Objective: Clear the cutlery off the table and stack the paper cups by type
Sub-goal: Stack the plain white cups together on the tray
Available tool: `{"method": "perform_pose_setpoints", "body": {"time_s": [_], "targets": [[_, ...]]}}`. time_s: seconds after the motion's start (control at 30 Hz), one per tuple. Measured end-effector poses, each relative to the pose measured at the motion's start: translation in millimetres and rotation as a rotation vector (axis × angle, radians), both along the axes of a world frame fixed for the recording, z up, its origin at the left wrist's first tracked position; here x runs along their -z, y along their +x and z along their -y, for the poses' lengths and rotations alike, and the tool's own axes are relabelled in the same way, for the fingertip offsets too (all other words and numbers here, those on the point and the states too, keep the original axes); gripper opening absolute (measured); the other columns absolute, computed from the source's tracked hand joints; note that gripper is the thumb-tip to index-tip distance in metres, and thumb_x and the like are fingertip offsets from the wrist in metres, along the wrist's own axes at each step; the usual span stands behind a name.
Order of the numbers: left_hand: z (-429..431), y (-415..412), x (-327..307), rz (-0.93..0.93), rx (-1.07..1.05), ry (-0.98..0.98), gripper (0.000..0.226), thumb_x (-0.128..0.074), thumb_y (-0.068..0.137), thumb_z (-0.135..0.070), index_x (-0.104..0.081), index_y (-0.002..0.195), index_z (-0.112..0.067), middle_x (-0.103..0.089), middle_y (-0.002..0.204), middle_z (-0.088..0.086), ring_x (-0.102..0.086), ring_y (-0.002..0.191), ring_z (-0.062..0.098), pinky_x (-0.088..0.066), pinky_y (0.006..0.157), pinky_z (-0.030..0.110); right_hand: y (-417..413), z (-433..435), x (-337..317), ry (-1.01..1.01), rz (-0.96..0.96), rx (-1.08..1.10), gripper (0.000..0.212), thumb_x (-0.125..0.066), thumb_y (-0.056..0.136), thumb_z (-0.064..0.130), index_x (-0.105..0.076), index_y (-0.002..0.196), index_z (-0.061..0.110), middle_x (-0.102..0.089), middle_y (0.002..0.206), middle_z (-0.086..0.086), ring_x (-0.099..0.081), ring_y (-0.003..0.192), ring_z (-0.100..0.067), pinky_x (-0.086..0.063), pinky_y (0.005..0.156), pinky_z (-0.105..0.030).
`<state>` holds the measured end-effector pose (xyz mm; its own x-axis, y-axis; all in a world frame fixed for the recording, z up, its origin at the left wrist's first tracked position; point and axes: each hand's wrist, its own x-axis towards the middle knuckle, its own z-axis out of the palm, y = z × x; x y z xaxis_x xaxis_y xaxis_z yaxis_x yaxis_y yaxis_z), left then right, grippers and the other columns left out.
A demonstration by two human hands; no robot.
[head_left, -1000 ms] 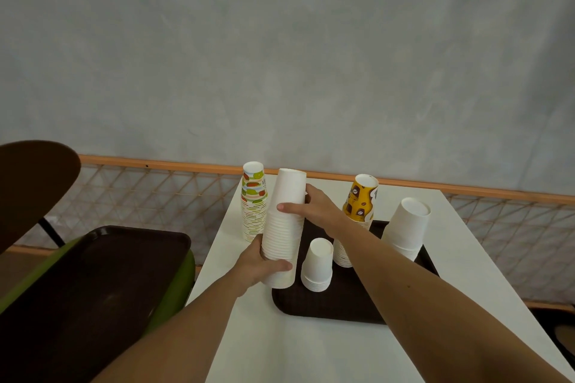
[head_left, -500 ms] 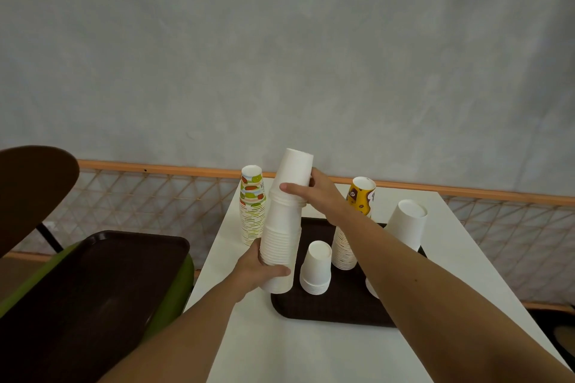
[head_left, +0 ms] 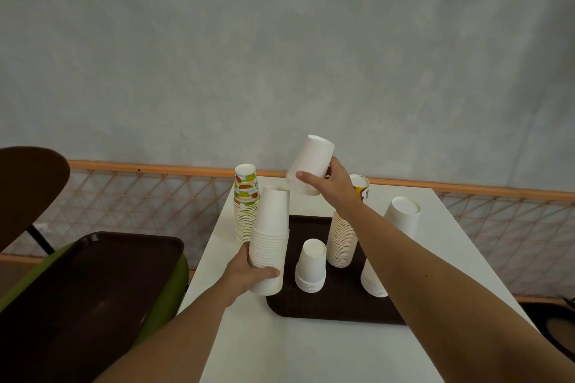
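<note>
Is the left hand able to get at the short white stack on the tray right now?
Probably not yet: the left hand grips the tall white stack, so it is occupied. The way itself looks free; the short white stack stands close beside it on the tray, nothing between.

A dark brown tray [head_left: 336,308] lies flat ahead. To its left, a second dark brown tray [head_left: 93,289] rests on something green [head_left: 174,277]. Behind, an orange wooden rail [head_left: 155,168] tops diamond-pattern netting [head_left: 140,205] against a grey wall [head_left: 280,40].
</note>
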<state>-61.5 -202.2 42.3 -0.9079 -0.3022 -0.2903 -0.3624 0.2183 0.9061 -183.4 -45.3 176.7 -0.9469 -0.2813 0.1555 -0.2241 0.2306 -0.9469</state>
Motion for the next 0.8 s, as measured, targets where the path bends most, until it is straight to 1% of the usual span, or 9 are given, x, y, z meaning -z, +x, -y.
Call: {"method": "perform_pose_setpoints", "body": {"time_s": [0.07,0.17,0.23,0.37,0.43,0.53,0.63,0.73,0.8], "targets": [[1,1,1,-0.006,-0.004,0.003,0.084,-0.082,0.068,-0.021,-0.034,0.136,-0.022,-0.05,0.122,-0.001,-0.048,0.112,0.019,-0.044,0.096,0.036,1,-5,15,0.045,0.015,0.018,0.067,-0.074,0.079,0.029,-0.038,0.133,0.012,-0.053,0.119,-0.004,-0.051,0.103,-0.017,-0.046,0.078,-0.027],[1,0,2,-0.005,-0.015,-0.001,0.083,-0.082,0.067,-0.02,-0.034,0.135,-0.022,-0.051,0.124,0.0,-0.048,0.115,0.021,-0.043,0.099,0.038,3,-10,38,0.126,0.055,0.062,0.07,-0.075,0.078,0.028,-0.036,0.134,0.012,-0.052,0.124,-0.007,-0.049,0.104,-0.016,-0.046,0.079,-0.027],[2,0,2,-0.006,-0.019,0.003,0.083,-0.082,0.067,-0.02,-0.035,0.135,-0.023,-0.051,0.123,0.0,-0.048,0.115,0.022,-0.044,0.099,0.038,3,-11,52,0.173,0.077,0.079,0.071,-0.075,0.078,0.03,-0.035,0.135,0.013,-0.051,0.126,-0.007,-0.05,0.109,-0.018,-0.046,0.081,-0.027],[3,-1,4,-0.005,-0.033,0.025,0.081,-0.083,0.066,-0.02,-0.037,0.133,-0.022,-0.053,0.126,0.001,-0.049,0.115,0.022,-0.044,0.098,0.038,2,-15,74,0.266,0.119,0.08,0.072,-0.075,0.077,0.033,-0.035,0.134,0.014,-0.05,0.128,-0.006,-0.05,0.116,-0.022,-0.046,0.088,-0.031],[4,0,5,-0.003,-0.038,0.027,0.082,-0.083,0.066,-0.02,-0.037,0.134,-0.022,-0.052,0.126,0.001,-0.049,0.116,0.022,-0.044,0.099,0.039,4,-17,82,0.287,0.151,0.072,0.073,-0.075,0.077,0.032,-0.034,0.134,0.014,-0.049,0.129,-0.006,-0.049,0.118,-0.023,-0.046,0.091,-0.033],[3,1,5,-0.006,-0.047,0.041,0.08,-0.082,0.067,-0.018,-0.037,0.133,-0.022,-0.053,0.123,0.001,-0.049,0.115,0.022,-0.044,0.097,0.037,7,-20,96,0.319,0.201,0.05,0.075,-0.077,0.076,0.028,-0.032,0.135,0.015,-0.047,0.132,-0.005,-0.045,0.123,-0.023,-0.043,0.099,-0.039],[3,1,4,-0.005,-0.054,0.041,0.08,-0.082,0.067,-0.018,-0.037,0.133,-0.022,-0.053,0.123,0.001,-0.049,0.114,0.021,-0.044,0.095,0.035,10,-23,108,0.368,0.222,0.008,0.079,-0.077,0.076,0.026,-0.029,0.137,0.015,-0.044,0.137,-0.005,-0.043,0.127,-0.025,-0.04,0.103,-0.042],[3,1,2,-0.006,-0.054,0.032,0.08,-0.082,0.067,-0.019,-0.037,0.133,-0.022,-0.052,0.124,0.001,-0.049,0.112,0.021,-0.044,0.095,0.035,13,-26,115,0.416,0.264,-0.031,0.078,-0.075,0.078,0.03,-0.029,0.14,0.016,-0.04,0.142,-0.007,-0.041,0.13,-0.026,-0.04,0.104,-0.041],[3,0,0,-0.006,-0.053,0.023,0.08,-0.082,0.068,-0.019,-0.036,0.133,-0.022,-0.052,0.123,0.0,-0.048,0.112,0.021,-0.044,0.096,0.036,13,-27,116,0.411,0.291,-0.051,0.08,-0.074,0.078,0.034,-0.028,0.141,0.018,-0.037,0.145,-0.008,-0.039,0.132,-0.027,-0.04,0.104,-0.04]]}}
